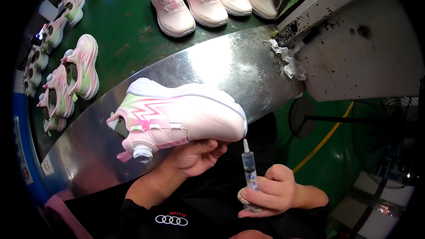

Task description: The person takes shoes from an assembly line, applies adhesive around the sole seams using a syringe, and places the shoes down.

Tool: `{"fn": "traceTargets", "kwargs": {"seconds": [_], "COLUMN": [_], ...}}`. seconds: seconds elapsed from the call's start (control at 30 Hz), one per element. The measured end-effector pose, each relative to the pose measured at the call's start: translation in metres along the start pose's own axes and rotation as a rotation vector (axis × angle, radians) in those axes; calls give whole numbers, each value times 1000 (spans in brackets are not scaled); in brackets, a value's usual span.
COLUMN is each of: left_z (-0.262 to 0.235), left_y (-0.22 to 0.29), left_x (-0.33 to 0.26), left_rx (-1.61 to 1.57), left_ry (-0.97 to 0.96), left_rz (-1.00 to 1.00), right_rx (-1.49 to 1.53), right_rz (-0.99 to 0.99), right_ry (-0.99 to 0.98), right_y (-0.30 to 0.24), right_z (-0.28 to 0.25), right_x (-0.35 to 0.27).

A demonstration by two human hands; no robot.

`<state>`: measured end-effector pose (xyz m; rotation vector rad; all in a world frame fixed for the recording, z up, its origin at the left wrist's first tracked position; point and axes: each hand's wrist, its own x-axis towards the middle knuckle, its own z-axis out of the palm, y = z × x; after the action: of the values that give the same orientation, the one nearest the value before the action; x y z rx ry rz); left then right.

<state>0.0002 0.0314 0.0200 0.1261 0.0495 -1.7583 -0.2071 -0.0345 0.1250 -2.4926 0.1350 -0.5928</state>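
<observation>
Here, a pale pink child's sneaker with a zigzag side stripe and dial closure (177, 117) is cradled on its side over the curved steel table edge (230, 62) by the left hand (197, 155), fingers closed under its sole. The right hand (270, 192) is clamped around an upright small clear syringe (249, 168) just below the toe; a touch-up appears to be in hand, and the tip would need aiming at the sole seam. The syringe's base and contents cannot be made out.
</observation>
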Motion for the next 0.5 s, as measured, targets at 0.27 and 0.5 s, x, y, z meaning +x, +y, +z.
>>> {"fn": "traceTargets", "kwargs": {"seconds": [0.27, 0.5], "left_z": [0, 9], "left_y": [-3, -2], "left_x": [-5, -4], "left_rx": [45, -36], "left_ry": [43, -60], "left_rz": [8, 13], "right_rx": [-124, -227], "right_rz": [-60, -75], "right_ry": [63, 45], "right_y": [2, 2], "right_z": [14, 21], "right_x": [2, -5]}}
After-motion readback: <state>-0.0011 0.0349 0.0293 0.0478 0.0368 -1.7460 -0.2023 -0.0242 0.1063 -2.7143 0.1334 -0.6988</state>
